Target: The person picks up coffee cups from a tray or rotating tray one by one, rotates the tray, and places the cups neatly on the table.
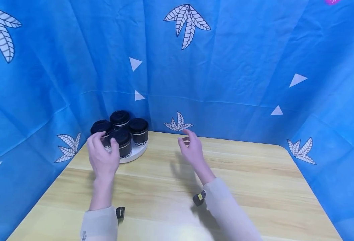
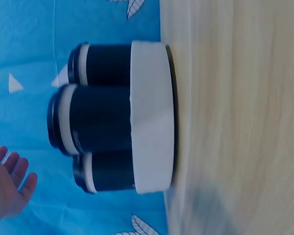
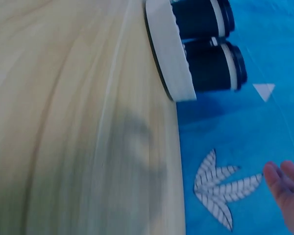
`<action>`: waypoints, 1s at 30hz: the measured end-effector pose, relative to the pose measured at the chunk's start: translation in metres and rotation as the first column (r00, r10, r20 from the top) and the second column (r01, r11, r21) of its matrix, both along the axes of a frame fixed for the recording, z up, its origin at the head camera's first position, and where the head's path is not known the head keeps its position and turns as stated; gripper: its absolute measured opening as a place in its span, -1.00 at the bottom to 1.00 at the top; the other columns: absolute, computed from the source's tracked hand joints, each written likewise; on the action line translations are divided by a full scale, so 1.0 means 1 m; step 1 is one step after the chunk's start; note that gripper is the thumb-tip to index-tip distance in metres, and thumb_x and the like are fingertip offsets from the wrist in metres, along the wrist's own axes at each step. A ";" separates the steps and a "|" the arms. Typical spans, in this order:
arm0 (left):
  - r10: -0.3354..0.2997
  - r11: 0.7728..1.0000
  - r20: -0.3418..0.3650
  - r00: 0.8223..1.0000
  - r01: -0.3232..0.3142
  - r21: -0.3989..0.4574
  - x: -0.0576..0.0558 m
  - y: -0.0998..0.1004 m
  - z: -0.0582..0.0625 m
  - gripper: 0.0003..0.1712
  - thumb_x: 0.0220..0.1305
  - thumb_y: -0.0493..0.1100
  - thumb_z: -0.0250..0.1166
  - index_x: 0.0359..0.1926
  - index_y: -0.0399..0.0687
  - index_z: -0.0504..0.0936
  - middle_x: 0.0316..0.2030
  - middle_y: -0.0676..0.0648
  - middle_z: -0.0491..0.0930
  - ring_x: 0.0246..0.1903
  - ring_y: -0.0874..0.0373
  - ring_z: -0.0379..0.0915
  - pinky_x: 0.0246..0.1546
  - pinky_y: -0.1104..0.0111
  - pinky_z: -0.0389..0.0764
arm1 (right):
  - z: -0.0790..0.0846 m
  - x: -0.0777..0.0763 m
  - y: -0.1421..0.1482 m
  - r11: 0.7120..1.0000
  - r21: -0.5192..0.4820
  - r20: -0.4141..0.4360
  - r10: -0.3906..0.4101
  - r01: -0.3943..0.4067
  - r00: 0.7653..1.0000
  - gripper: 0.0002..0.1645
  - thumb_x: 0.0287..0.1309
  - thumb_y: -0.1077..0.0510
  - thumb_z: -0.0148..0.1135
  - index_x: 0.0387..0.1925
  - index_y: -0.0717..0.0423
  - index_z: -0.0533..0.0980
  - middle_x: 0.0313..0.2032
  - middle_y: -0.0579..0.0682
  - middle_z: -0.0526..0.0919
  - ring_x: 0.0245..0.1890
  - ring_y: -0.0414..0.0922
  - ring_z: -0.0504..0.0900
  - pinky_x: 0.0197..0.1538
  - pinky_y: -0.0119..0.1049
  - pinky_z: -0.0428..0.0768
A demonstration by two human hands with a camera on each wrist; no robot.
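Blue cloth [image 1: 231,60] printed with pale leaves and triangles hangs behind and beside a light wood-grain tabletop [image 1: 152,194]. Grey sleeves [image 1: 100,222] cover both forearms, and a small dark device [image 1: 120,212] shows at each cuff. Near the far left corner, a round white tray [image 1: 136,155] carries four black-lidded cups standing close together; the front cup [image 1: 125,150] partly hides those behind it. From the head view, the left hand [image 1: 103,159] covers part of the left cup [image 1: 101,126]; its wrist view shows the loosely curved fingers apart from the lids, holding nothing. The right hand [image 1: 192,150], thumb spread from relaxed fingers, is likewise unladen, well right of the tray.
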State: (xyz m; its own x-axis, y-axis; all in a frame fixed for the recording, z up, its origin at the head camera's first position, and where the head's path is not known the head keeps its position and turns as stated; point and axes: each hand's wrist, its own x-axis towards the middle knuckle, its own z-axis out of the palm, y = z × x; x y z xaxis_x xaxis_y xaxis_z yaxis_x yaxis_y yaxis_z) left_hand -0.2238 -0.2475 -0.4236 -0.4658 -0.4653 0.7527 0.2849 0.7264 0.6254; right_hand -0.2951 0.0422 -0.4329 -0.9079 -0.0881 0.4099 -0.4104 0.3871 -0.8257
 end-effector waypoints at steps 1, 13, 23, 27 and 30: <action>0.014 0.999 0.019 1.000 -0.014 0.029 -0.001 -0.004 0.000 -0.50 0.35 -0.09 0.19 0.18 -0.34 0.50 0.14 -0.38 0.43 0.10 -0.27 0.40 0.03 -0.08 0.42 | 0.000 -0.003 -0.006 1.000 -0.011 0.010 0.008 -0.008 1.000 -0.43 0.41 0.18 0.25 0.38 0.21 0.43 0.29 0.19 0.54 0.03 0.06 0.69 0.11 -0.12 0.68; -0.009 0.936 0.405 0.914 -0.135 0.325 -0.003 -0.036 -0.007 -0.39 0.50 -0.08 0.03 0.42 -0.32 0.29 0.36 -0.34 0.22 0.34 -0.24 0.19 0.37 -0.10 0.27 | -0.022 -0.029 -0.082 0.996 -0.072 0.230 0.073 -0.058 0.971 -0.40 0.38 0.12 0.29 0.38 0.17 0.41 0.25 0.09 0.59 0.05 -0.03 0.68 0.04 -0.27 0.69; -0.163 0.934 0.705 0.690 -0.122 0.335 -0.003 -0.054 -0.033 -0.22 0.48 -0.11 0.02 0.49 -0.57 0.02 0.37 -0.62 0.03 0.35 -0.54 0.09 0.41 -0.25 0.15 | -0.046 -0.032 -0.123 0.992 -0.117 0.440 0.102 -0.056 0.892 -0.33 0.34 0.17 0.32 0.41 0.27 0.37 0.23 0.19 0.58 -0.03 0.01 0.71 -0.05 -0.25 0.72; -0.226 0.944 0.763 0.605 -0.057 0.325 -0.006 -0.057 -0.040 -0.27 0.46 -0.14 0.05 0.41 -0.63 0.10 0.31 -0.67 0.10 0.29 -0.56 0.18 0.38 -0.28 0.20 | -0.051 -0.033 -0.133 0.995 -0.096 0.491 0.076 -0.033 0.868 -0.29 0.31 0.13 0.34 0.40 0.30 0.38 0.20 0.21 0.59 0.03 0.03 0.69 0.02 -0.23 0.71; -0.248 0.950 0.763 0.596 -0.005 0.312 -0.010 -0.056 -0.042 -0.38 0.45 -0.18 0.06 0.27 -0.68 0.27 0.21 -0.68 0.28 0.22 -0.53 0.30 0.35 -0.27 0.28 | -0.053 -0.034 -0.139 0.996 -0.083 0.493 0.053 -0.014 0.869 -0.28 0.30 0.10 0.37 0.39 0.30 0.39 0.17 0.20 0.62 0.06 0.02 0.66 0.07 -0.24 0.69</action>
State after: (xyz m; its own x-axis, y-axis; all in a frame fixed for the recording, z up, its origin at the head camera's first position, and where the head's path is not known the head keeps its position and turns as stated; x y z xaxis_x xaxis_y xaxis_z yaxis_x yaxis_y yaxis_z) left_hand -0.2334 -0.3037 -0.4661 -0.8798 -0.4694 -0.0752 -0.3354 0.5009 0.7979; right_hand -0.3289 -0.0963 -0.4856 -0.9903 -0.1097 -0.0848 0.0469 0.3104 -0.9494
